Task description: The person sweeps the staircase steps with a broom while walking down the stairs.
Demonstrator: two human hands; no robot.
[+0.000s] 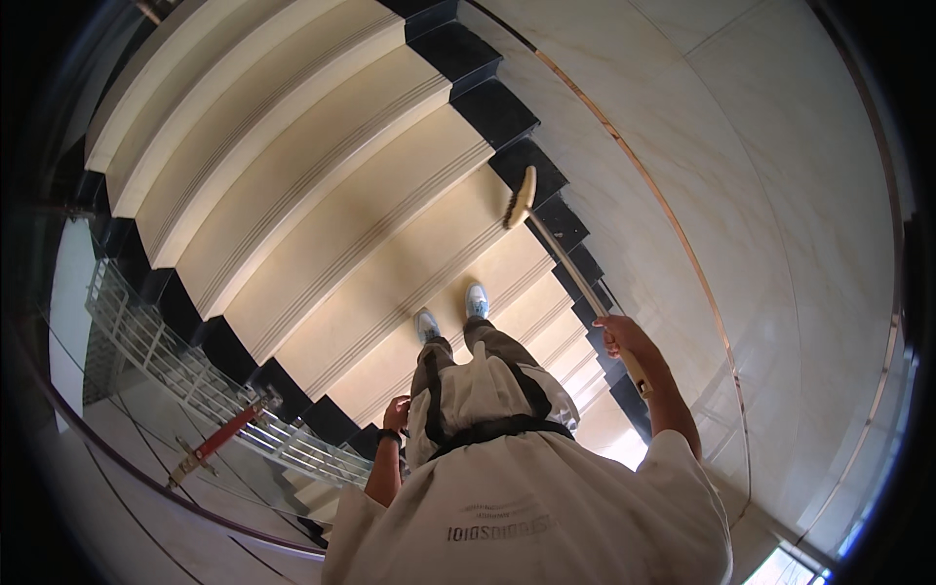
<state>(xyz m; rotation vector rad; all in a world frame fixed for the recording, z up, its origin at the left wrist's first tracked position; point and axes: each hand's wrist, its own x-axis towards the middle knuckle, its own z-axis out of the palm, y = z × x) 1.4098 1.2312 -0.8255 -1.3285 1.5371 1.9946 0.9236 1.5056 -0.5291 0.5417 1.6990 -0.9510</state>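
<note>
My right hand [623,338] is wrapped around the handle [567,259] of a long-handled brush. Its cream head [525,191], with dark bristles along one side, is over the black stair border and the end of a cream step [431,219]. The handle's butt end runs back along my forearm. My left hand [396,413] hangs beside my thigh, a dark band at the wrist. Its fingers are partly hidden, and I cannot tell whether they hold anything. Both shoes [477,300] rest on the stairs.
Curved cream steps with grooved edges rise ahead. Black stepped borders [497,110] run along both sides. A marble-look wall [731,183] with a metallic strip [654,190] is on the right. A glass railing with a dark handrail [95,442] and a red post [223,439] is on the left.
</note>
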